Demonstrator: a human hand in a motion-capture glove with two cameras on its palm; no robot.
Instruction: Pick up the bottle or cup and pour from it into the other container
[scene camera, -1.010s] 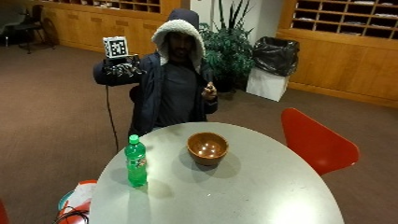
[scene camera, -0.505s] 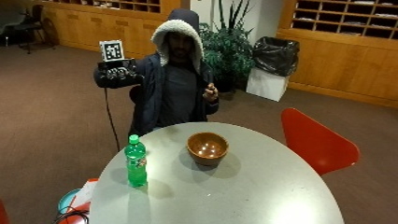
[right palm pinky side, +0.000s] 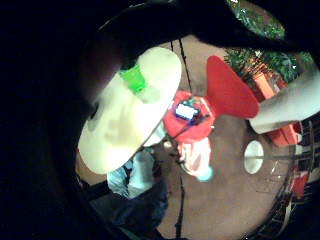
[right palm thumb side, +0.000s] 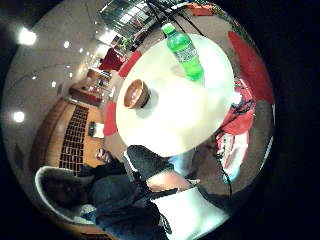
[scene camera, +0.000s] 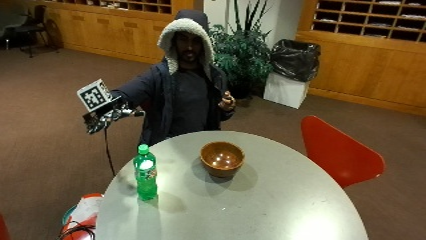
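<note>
Sitting behind a round white table (scene camera: 266, 200), a person in a hooded jacket holds the gloved right hand (scene camera: 106, 117) out to the side, in the air above and beyond the table's edge, touching nothing. Its fingers are too dark and small to show how far they are spread, so I cannot tell whether the hand is open or curled; nothing is seen in it. A green bottle (scene camera: 145, 173) with a green cap stands upright on the table near the edge closest to that hand. A brown wooden bowl (scene camera: 221, 158) sits upright on the table just beside the bottle, on the far side from the hand, apart from it. The bare left hand (scene camera: 227, 101) is raised in front of the chest, behind the bowl. A red chair (scene camera: 336, 155) stands at the table's far side from the bottle. The thumb-side palm view shows bottle (right palm thumb side: 185, 51) and bowl (right palm thumb side: 135, 94) on the table from above.
</note>
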